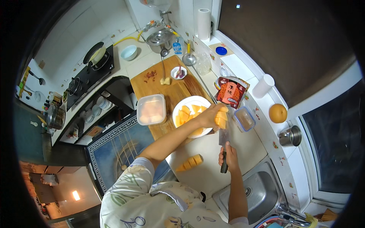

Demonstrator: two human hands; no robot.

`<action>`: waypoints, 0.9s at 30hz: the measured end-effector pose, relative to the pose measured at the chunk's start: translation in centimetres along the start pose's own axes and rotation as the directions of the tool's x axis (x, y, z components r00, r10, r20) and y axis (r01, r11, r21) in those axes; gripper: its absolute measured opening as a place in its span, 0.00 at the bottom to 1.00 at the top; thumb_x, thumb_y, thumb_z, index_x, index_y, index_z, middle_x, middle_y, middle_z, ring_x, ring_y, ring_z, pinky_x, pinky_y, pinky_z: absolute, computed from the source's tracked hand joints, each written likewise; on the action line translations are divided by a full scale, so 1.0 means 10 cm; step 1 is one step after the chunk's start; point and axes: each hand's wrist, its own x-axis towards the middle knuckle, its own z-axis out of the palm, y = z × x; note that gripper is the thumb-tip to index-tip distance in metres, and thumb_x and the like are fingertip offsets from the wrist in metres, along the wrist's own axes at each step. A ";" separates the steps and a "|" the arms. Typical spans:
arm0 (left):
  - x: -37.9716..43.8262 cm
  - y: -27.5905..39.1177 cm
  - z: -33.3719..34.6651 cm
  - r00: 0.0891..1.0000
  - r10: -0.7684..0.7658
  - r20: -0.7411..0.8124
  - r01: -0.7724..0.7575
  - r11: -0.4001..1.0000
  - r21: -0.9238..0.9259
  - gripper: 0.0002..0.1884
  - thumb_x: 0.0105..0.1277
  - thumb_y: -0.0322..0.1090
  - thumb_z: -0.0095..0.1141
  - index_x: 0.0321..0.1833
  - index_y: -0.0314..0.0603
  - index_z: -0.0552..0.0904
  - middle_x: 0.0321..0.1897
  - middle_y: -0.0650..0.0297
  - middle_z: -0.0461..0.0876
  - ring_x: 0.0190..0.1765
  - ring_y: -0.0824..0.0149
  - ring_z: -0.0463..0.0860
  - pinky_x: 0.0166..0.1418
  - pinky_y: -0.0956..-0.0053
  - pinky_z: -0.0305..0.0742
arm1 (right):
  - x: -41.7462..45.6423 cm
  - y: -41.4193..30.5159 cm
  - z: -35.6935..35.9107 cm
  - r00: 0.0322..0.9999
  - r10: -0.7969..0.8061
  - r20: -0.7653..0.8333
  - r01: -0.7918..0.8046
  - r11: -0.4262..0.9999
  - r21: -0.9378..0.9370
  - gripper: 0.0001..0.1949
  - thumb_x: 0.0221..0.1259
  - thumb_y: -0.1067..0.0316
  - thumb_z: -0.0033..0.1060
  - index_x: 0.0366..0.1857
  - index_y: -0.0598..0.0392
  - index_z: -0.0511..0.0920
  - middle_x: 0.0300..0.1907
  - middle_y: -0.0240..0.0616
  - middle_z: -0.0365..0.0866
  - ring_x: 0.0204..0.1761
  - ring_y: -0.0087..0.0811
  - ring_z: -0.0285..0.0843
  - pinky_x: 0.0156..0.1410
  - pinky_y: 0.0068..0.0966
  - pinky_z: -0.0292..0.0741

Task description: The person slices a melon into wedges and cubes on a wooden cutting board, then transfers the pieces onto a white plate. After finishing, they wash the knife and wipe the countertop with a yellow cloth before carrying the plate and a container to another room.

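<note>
My left hand [209,116] reaches past the right rim of a white plate [175,118] and grips a scored wedge of orange-fleshed melon [221,122]. Loose melon chunks [184,114] lie on that plate. In my right hand [230,158] is the dark handle of a kitchen knife, its broad blade [224,138] pointing away from me. The blade's far part lies by or under the wedge; whether they touch, I cannot tell. A second scored melon piece [190,163] rests on the counter near my body.
A lidded plastic box [151,109] and a small dish [178,73] stand on the wooden cutting board [142,78]. A blue-rimmed container [244,119], a red food packet [231,91] and a long ladle [203,79] lie along the right. The steel sink [261,196] is at lower right.
</note>
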 end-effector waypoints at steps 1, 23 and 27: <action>0.02 -0.09 -0.03 1.000 -0.007 -0.026 0.007 1.000 0.004 0.48 0.37 0.31 0.74 0.66 0.50 0.61 0.54 0.50 0.67 0.60 0.48 0.69 0.64 0.64 0.67 | 0.08 -0.03 0.01 1.000 0.004 0.024 -0.004 1.000 -0.016 0.24 0.69 0.43 0.41 0.25 0.56 0.67 0.14 0.32 0.65 0.10 0.24 0.63 0.15 0.23 0.65; 0.00 -0.40 -0.31 0.916 -0.302 -0.265 0.392 0.815 0.427 0.40 0.43 0.50 0.72 0.58 0.39 0.69 0.55 0.47 0.64 0.59 0.50 0.69 0.54 0.57 0.73 | 0.76 -0.60 -0.05 0.992 0.062 0.105 0.000 0.861 -0.508 0.23 0.70 0.46 0.40 0.23 0.54 0.68 0.14 0.29 0.65 0.11 0.21 0.63 0.15 0.20 0.64; -0.02 -0.47 -0.31 0.947 -0.166 -0.276 0.287 0.824 0.488 0.39 0.43 0.52 0.71 0.56 0.38 0.71 0.55 0.52 0.66 0.59 0.53 0.66 0.57 0.55 0.66 | 0.73 -0.64 -0.12 0.997 0.007 0.081 0.037 0.845 -0.533 0.23 0.70 0.47 0.40 0.22 0.54 0.68 0.13 0.29 0.65 0.10 0.21 0.62 0.14 0.20 0.63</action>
